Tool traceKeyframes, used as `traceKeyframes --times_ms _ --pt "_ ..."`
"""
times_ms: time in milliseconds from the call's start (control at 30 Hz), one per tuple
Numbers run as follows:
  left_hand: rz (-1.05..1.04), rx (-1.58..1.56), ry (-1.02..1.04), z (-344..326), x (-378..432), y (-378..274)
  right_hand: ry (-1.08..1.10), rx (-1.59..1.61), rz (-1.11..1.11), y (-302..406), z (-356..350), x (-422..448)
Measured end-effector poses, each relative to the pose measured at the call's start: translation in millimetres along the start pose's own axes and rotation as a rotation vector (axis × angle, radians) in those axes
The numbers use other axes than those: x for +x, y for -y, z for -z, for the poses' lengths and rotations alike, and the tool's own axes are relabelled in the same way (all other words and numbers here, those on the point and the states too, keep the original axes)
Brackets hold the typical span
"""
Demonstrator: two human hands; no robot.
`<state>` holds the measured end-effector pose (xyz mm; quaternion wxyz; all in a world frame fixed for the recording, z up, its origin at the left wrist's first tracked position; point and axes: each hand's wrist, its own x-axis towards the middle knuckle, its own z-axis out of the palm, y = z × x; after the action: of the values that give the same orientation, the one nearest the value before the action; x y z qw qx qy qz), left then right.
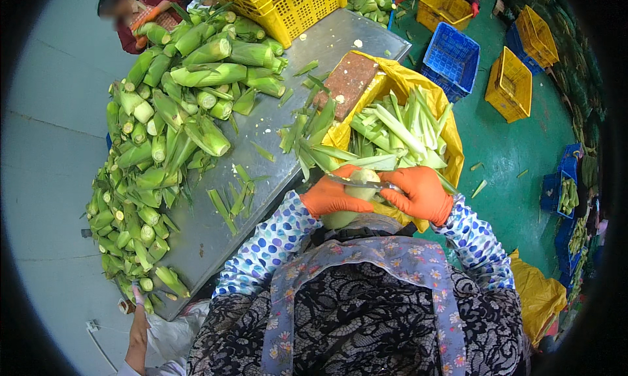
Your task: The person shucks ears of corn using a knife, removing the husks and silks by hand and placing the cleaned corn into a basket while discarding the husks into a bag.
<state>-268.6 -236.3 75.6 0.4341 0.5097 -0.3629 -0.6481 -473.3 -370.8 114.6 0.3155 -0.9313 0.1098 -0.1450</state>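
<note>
My left hand (327, 197), in an orange glove, is closed around an ear of corn (362, 193) with pale green husk, its cut end facing up. In the other orange glove, my right hand (421, 194) grips a knife (354, 182) whose blade lies across the ear near that end. Both hands are in front of my apron, over the near edge of a yellow bag (452, 162). Stripped husks (400, 130) fill the bag's mouth. Part of the ear is hidden by the blade and my fingers.
A metal table (196, 233) at left bears a large heap of husked-on corn (211, 76), a reddish block (347, 79) and a yellow crate (299, 13). Blue crates (450, 57) and yellow crates (510, 84) stand on the green floor. Another person (147, 13) works across the table; a bare forearm (137, 334) reaches in lower left.
</note>
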Motion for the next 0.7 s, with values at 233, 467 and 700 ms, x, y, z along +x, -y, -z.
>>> traceKeyframes --times_ms 233,467,700 --pt "0.005 0.355 -0.259 -5.1 -9.0 -10.4 0.098 -0.209 -0.267 -52.0 14.4 -45.4" --pt "-0.173 0.528 -0.472 -6.9 -3.4 0.2 -0.124 -0.054 -0.183 -19.7 6.5 -22.1" --pt "-0.435 0.688 -0.792 -10.8 -33.3 18.9 0.081 -0.317 -0.295 -64.3 -20.8 -1.7"
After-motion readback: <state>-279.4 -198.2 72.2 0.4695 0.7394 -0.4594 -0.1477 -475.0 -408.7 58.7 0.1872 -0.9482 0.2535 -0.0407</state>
